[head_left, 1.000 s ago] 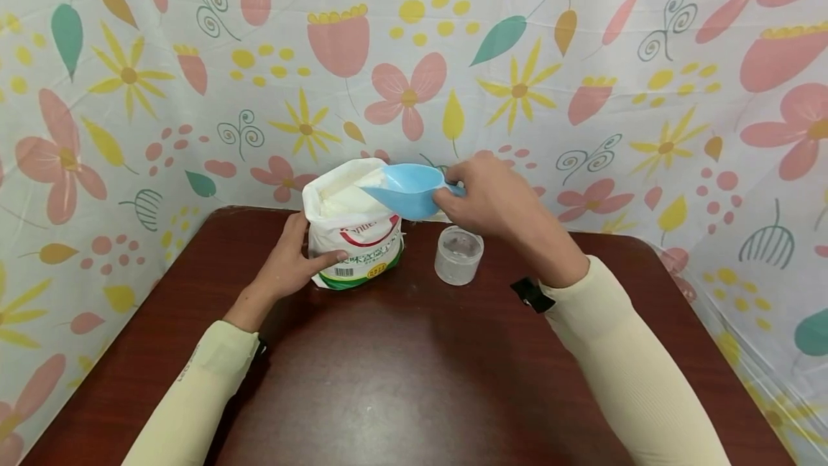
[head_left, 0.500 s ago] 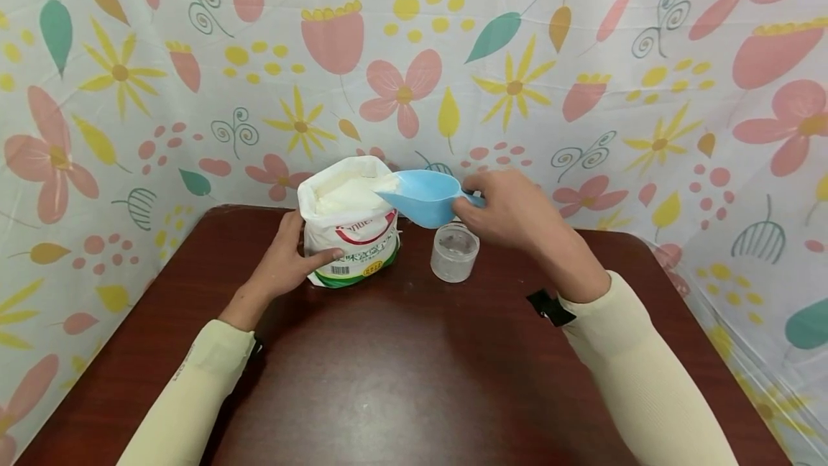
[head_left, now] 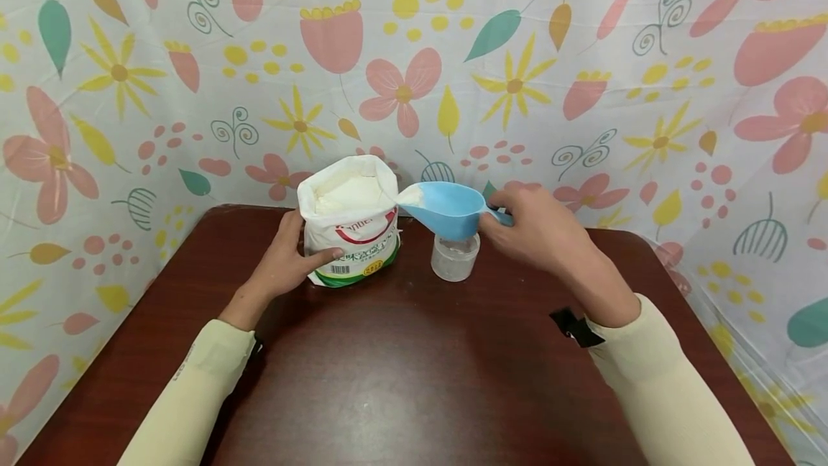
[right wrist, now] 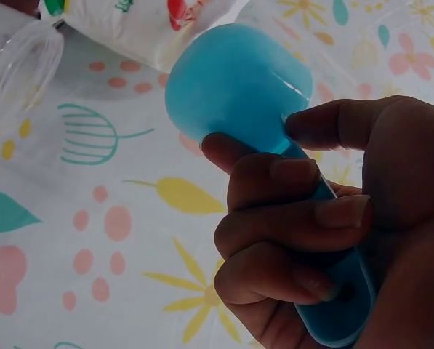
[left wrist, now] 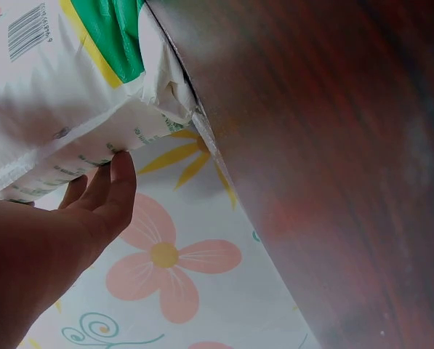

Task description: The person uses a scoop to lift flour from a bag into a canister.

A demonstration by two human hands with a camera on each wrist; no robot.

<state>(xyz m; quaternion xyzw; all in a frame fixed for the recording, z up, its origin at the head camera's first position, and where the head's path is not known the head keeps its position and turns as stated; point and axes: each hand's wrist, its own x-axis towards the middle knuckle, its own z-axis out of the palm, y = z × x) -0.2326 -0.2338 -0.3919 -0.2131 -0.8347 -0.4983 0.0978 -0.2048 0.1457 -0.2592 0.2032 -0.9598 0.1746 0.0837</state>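
On the table's far side stands an open white flour bag (head_left: 352,200) with green and red print, white powder showing inside. My left hand (head_left: 284,261) steadies it, thumb across the front and fingers bent against its side. In the left wrist view those fingertips (left wrist: 121,163) touch the bag's side. My right hand (head_left: 533,225) grips the handle of a light blue scoop (head_left: 449,208), fingers wrapped round it in the right wrist view. White powder lies near the scoop's tip, just right of the bag's mouth. Below the scoop stands a clear plastic jar (head_left: 454,261), its mouth partly hidden.
The dark reddish-brown table (head_left: 382,372) reaches toward me, its back edge near the bag and jar. A flower-print curtain (head_left: 414,70) hangs behind and on both sides. A black strap (head_left: 576,327) sticks out from the right sleeve's cuff.
My right hand has drawn the scoop rightward and slightly down, away from the bag's mouth to above the jar. The left hand keeps its place on the bag.
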